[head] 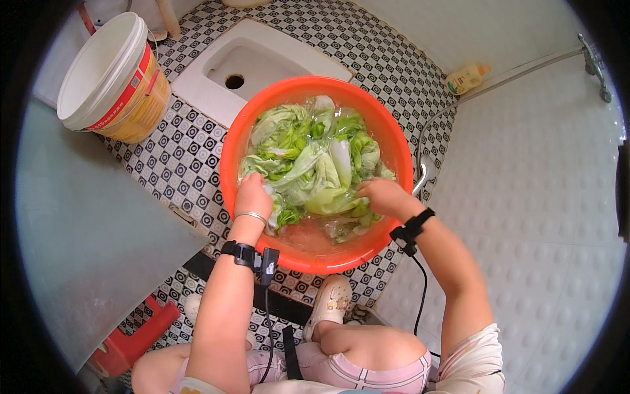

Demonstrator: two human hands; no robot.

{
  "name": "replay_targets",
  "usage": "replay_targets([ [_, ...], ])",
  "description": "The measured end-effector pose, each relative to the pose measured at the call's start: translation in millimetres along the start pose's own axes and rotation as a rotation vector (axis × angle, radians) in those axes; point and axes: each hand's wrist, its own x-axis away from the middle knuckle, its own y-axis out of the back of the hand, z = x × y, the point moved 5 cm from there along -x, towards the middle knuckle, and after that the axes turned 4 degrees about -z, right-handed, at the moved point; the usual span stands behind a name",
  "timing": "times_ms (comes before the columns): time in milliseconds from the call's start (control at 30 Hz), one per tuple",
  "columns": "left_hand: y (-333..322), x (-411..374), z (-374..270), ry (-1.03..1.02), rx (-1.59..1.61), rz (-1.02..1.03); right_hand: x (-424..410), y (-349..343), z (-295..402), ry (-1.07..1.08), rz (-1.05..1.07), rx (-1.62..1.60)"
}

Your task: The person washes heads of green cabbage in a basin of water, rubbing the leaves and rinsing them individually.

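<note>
A wide orange plastic basin (pixel 319 267) stands in front of me with water in it. Soaked green and white cloth (pixel 325 170), bunched into folds, fills most of the basin and rises partly above the water. At the basin's left side my left hand (pixel 254 198) is closed on an edge of the cloth, its fingertips hidden from me. Across from it, my right hand (pixel 384 197) grips the cloth's right edge with curled fingers, slightly blurred. Below the cloth, the near part of the basin shows water.
Behind the basin lies a white squat toilet (pixel 275 42). A large white and yellow bucket (pixel 125 93) stands at the left, near a frosted panel (pixel 98 236). A shower hose (pixel 420 138) runs along the right wall, near a bottle (pixel 463 81). A red plastic stool (pixel 133 340) is lower left.
</note>
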Motion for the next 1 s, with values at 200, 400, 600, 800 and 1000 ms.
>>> replay_targets([
  [200, 66.9, 1.8, -28.7, -0.115, 0.224, -0.354, 3.7, 63.4, 39.8, -0.099, -0.114, 0.104],
  [400, 85.8, -4.7, -48.0, -0.140, 0.243, -0.345, -79.2, 36.4, 88.5, 0.142, -0.304, -0.330],
  [600, 39.9, 2.1, -31.5, -0.111, 0.151, -0.080, -94.4, 3.6, 119.7, 0.055, 0.051, 0.116],
  [800, -4.9, 41.5, -35.8, -0.022, -0.154, 0.340, -45.7, 44.6, 74.6, 0.001, -0.320, -0.315],
  [1000, -21.1, 51.6, -14.9, 0.302, 0.290, -0.146, 16.6, 139.3, 52.9, -0.332, -0.585, -0.799],
])
